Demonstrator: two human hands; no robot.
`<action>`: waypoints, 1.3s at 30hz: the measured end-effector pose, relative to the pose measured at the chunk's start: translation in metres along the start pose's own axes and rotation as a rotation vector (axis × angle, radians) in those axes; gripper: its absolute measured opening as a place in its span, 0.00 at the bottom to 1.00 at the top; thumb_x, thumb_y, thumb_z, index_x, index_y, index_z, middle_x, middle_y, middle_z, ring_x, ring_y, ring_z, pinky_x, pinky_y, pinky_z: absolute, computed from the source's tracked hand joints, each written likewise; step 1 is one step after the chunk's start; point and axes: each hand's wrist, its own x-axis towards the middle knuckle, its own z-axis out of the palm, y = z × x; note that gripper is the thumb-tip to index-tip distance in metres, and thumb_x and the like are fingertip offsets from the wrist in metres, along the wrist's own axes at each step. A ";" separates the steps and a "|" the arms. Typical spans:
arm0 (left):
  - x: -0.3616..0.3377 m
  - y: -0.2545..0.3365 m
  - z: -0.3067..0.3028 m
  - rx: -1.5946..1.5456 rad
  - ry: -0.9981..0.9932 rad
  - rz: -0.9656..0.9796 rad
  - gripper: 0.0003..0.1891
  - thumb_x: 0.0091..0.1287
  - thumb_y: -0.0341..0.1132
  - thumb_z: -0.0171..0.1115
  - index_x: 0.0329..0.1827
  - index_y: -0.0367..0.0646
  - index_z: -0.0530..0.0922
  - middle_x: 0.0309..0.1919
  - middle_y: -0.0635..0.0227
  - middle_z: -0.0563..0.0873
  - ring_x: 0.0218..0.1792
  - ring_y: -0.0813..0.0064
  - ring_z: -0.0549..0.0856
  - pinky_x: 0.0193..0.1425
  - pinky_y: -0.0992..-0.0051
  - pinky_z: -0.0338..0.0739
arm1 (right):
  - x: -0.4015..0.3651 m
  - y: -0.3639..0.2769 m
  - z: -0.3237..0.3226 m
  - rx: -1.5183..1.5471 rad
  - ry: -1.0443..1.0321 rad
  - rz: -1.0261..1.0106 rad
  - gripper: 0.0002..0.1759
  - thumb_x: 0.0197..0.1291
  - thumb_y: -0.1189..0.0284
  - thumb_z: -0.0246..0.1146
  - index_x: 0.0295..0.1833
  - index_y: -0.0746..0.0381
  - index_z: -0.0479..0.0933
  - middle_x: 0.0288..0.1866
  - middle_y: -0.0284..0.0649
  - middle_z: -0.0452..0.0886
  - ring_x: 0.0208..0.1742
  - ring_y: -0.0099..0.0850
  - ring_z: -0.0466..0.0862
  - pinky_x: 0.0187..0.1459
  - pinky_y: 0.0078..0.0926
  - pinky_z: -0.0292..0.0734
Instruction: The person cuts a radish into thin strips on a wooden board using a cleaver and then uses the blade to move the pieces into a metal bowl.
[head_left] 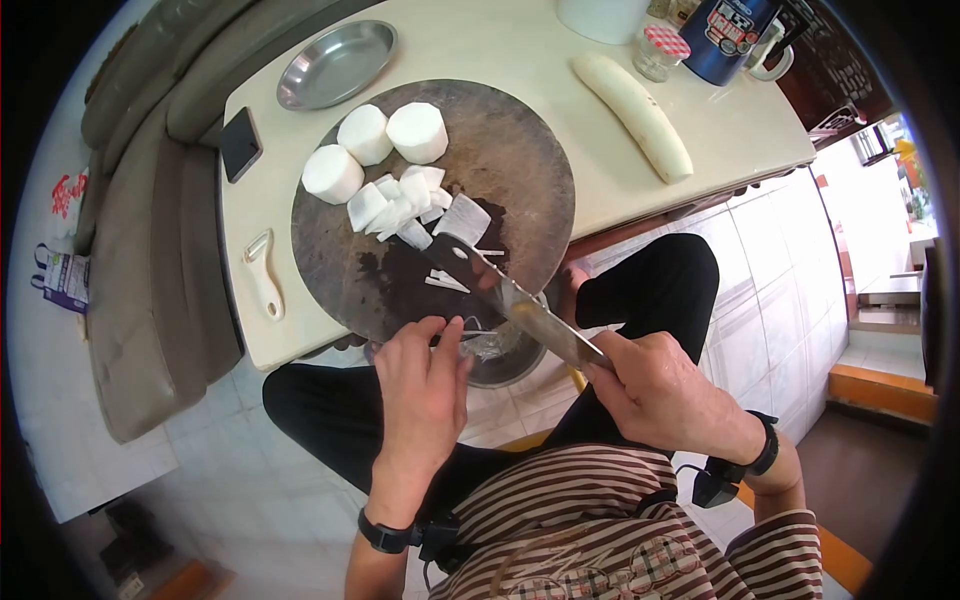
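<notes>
My right hand (665,390) grips the handle of a cleaver (545,325), whose blade reaches over the near right part of a round wooden chopping board (520,130). My left hand (420,385) is at the board's near edge, thumb and fingers drawn together. Something thin and pale shows by its fingertips, too small to name. Several white radish slices (400,200) lie in a loose pile, with one radish slice (463,219) beside the blade. Thin radish strips (448,281) rest on the wet, dark part of the board. Three thick radish chunks (417,132) stand behind.
A whole white radish (635,115) lies on the table (480,40) at right. Around the board are a metal dish (338,65), a phone (240,145) and a peeler (262,277). A jar (660,55) and blue jug (727,40) stand behind. Below the board's edge sits a bowl (505,372).
</notes>
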 end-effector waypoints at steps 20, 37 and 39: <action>0.035 -0.017 -0.004 0.014 0.045 -0.067 0.18 0.66 0.18 0.61 0.59 0.38 0.82 0.50 0.55 0.80 0.50 0.54 0.81 0.56 0.61 0.76 | -0.007 0.007 -0.008 -0.015 0.008 0.001 0.05 0.64 0.78 0.62 0.40 0.69 0.74 0.14 0.48 0.71 0.18 0.48 0.78 0.21 0.41 0.71; 0.024 -0.022 -0.004 0.026 0.030 -0.019 0.24 0.54 0.18 0.64 0.57 0.39 0.84 0.56 0.58 0.81 0.57 0.53 0.79 0.62 0.57 0.72 | 0.008 0.006 -0.020 -0.212 -0.087 -0.132 0.08 0.57 0.80 0.64 0.32 0.67 0.70 0.16 0.46 0.72 0.18 0.48 0.78 0.21 0.42 0.70; 0.023 -0.023 -0.004 0.029 0.027 -0.016 0.24 0.54 0.18 0.64 0.57 0.40 0.84 0.57 0.58 0.81 0.58 0.52 0.78 0.63 0.57 0.72 | 0.009 0.007 -0.022 -0.234 -0.121 -0.131 0.08 0.57 0.80 0.64 0.32 0.67 0.70 0.17 0.46 0.72 0.18 0.48 0.79 0.21 0.42 0.70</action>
